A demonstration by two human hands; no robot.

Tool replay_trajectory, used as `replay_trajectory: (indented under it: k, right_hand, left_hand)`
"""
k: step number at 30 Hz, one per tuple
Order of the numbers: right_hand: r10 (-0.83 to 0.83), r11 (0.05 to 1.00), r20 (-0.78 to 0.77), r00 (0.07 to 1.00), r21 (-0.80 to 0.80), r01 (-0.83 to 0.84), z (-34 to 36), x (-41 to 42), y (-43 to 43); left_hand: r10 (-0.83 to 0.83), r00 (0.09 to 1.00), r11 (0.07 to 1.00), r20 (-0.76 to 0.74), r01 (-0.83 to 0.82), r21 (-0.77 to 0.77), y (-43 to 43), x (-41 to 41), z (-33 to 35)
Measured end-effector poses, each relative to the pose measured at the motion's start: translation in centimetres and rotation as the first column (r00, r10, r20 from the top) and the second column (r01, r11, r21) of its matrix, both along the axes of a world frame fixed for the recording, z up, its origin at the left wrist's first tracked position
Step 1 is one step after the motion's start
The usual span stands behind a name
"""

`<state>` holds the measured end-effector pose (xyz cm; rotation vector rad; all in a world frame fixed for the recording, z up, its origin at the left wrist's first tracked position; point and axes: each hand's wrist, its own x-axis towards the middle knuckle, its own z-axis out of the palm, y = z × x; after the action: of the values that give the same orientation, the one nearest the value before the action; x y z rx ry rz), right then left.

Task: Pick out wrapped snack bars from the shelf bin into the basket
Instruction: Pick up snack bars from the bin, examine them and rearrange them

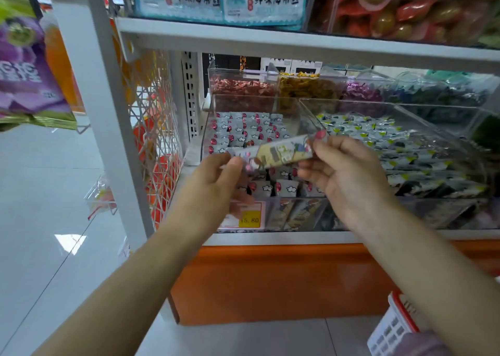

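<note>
1 wrapped snack bar [281,152] is being held level at frame centre, above the clear shelf bin [203,141]. Its left end is being pinched by the left hand [216,178] and its right end by the right hand [347,177], the 2 hands being spaced apart by the bar. The red-rimmed white basket [392,326] is being shown at lower right, well apart from the bar.

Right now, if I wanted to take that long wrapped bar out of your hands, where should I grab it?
Probably its bare middle, pinched from above across its width. The wrapped bar lies nearly level over the bin, and the left hand and right hand each pinch an end, leaving only the middle free.
</note>
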<state>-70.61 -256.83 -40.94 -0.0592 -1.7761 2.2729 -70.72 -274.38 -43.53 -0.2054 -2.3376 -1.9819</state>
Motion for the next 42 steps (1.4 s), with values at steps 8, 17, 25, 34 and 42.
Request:
replay_trajectory:
  k: [8, 17, 25, 34, 42]
  right_hand:
    - [0.177, 0.965, 0.009, 0.984, -0.196, -0.172, -1.8, 2.2, 1.7]
    - [0.191, 0.948, 0.031, 0.981, -0.263, -0.176, -1.7, 2.0, 2.6]
    - [0.150, 0.956, 0.074, 0.986, -0.266, -0.125, -2.0, 1.7, 2.7]
    - [0.110, 0.987, 0.093, 0.990, -0.128, -0.098, -2.1, 1.6, 3.1]
    - [0.167, 0.947, 0.034, 0.985, 0.274, -0.170, -2.6, 1.8, 2.7]
  left_hand:
    - [-0.138, 0.972, 0.930, 0.190, 0.061, 0.363, 0.6, 0.3, 0.5]
    - [-0.266, 0.944, 0.829, 0.193, 0.122, 0.546, 0.6, -0.1, 0.7]
    - [-0.235, 0.963, 0.901, 0.130, 0.166, 0.400, 0.6, -0.2, 0.3]
    - [-0.142, 0.990, 0.978, -0.013, 0.142, 0.152, 1.0, 0.1, 0.0]
    - [-0.129, 0.992, 0.972, 0.002, 0.126, 0.197, 1.1, 0.3, 0.2]
